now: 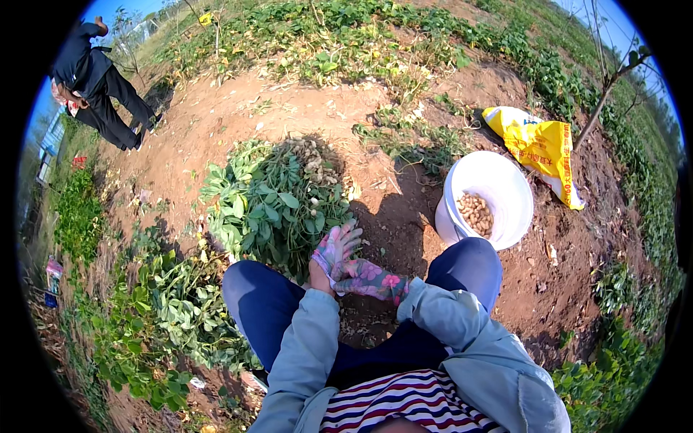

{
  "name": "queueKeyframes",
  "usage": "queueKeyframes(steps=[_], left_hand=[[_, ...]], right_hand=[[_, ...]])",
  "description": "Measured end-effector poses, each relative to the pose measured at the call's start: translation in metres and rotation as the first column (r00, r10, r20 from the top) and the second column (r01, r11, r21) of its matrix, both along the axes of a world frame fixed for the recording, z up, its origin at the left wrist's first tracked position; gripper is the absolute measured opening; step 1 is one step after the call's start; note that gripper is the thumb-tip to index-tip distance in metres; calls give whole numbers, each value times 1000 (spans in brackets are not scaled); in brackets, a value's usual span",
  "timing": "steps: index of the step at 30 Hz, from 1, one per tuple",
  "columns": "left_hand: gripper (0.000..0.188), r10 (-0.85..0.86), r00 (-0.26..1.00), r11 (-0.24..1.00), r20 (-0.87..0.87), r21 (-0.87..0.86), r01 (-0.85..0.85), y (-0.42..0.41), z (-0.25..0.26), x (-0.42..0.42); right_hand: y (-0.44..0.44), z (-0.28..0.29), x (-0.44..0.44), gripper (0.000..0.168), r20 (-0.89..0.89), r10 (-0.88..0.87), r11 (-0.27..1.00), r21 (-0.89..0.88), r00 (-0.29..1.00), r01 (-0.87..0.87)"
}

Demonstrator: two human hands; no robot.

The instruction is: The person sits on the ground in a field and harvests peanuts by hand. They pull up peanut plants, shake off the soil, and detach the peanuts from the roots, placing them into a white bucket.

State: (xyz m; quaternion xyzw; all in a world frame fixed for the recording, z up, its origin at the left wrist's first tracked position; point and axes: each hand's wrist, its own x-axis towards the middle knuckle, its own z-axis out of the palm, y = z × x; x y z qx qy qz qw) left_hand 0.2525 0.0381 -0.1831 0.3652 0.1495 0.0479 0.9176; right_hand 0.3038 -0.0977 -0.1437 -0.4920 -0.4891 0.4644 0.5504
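My left hand [334,249], in a floral glove, is held out with its fingers spread, close to a heap of pulled peanut plants [270,205]. Across its wrist and palm lies my right hand [349,273], also in a floral glove, its fingers touching the left glove near the cuff; whether they pinch the fabric is hard to tell. Unshelled peanuts [314,159] with roots show at the far end of the heap. A white plastic bucket [506,173] stands beyond my right knee, with loose unshelled peanuts [475,214] in its bottom.
A yellow and white printed sack [536,140] lies behind the bucket, beside a thin bare tree [601,103]. More uprooted plants [200,308] lie by my left knee. People in dark clothes [97,81] stand at the far left. Leafy rows [346,27] grow across the back.
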Motion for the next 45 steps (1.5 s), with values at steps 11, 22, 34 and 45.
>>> queueKeyframes(steps=[11, 22, 34, 45], left_hand=[[58, -105, 950, 898, 296, -383, 218, -23, 41, 3], [76, -54, 891, 998, 450, 52, 35, -3, 48, 16], [58, 233, 813, 956, 533, -277, -92, -8, 76, 29], [61, 93, 682, 992, 725, -7, -128, -14, 127, 27]], right_hand=[[-3, -12, -2, 21, -134, 80, 987, -131, 988, -98], [-3, 19, -4, 18, -385, 94, 983, -111, 918, -147], [1, 27, -2, 19, -429, 84, 988, -85, 899, -132], [-1, 47, 0, 17, -515, 184, 980, 31, 837, -197]])
